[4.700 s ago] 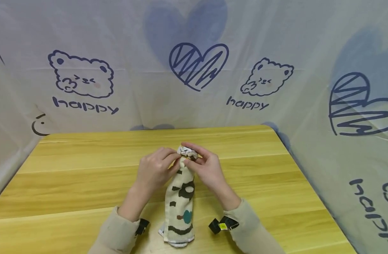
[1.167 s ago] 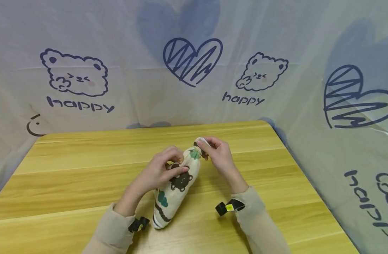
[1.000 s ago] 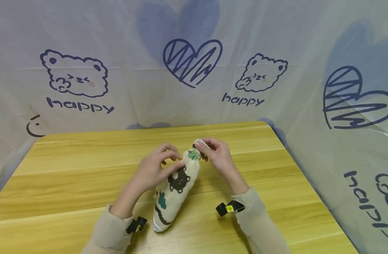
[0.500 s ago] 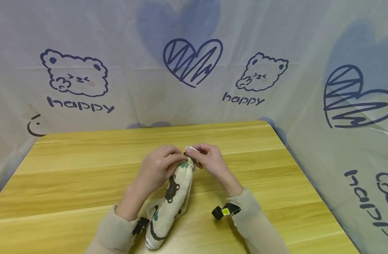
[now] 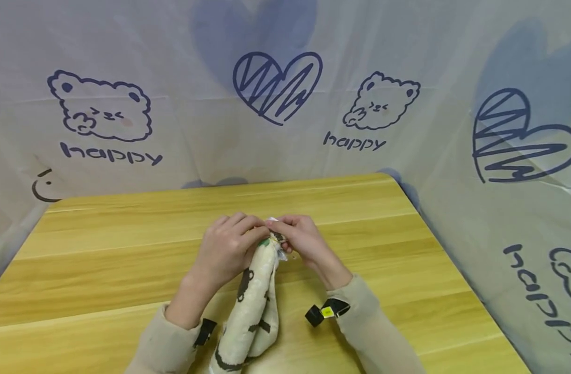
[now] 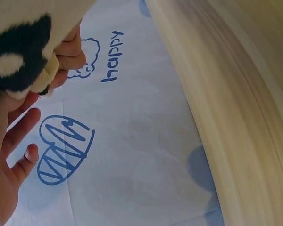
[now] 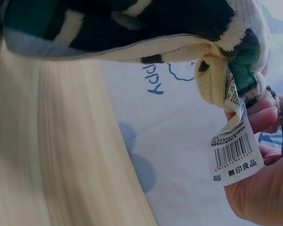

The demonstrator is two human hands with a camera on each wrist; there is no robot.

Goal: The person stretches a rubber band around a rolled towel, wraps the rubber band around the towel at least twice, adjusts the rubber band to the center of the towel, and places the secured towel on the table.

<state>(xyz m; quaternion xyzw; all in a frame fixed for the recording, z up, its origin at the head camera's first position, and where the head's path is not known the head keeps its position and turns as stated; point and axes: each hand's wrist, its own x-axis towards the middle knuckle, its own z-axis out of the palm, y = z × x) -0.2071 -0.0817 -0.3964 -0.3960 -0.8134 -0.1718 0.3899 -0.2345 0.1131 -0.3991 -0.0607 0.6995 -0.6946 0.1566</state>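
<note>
fingers of both hands (image 5: 266, 244) pinching soft knitted pouch (image 5: 250, 306) gathered neck, paper tag (image 7: 233, 150)

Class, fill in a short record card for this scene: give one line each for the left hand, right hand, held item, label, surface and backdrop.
left hand: left hand grips the upper end of the rolled sock
right hand: right hand pinches the same end, fingers curled
held item: rolled sock, cream with dark and green patterns, lower end towards the person
label: barcode tag hangs from the pinched end
surface: wooden table
backdrop: pale curtain printed with bears, hearts and "happy"
</note>
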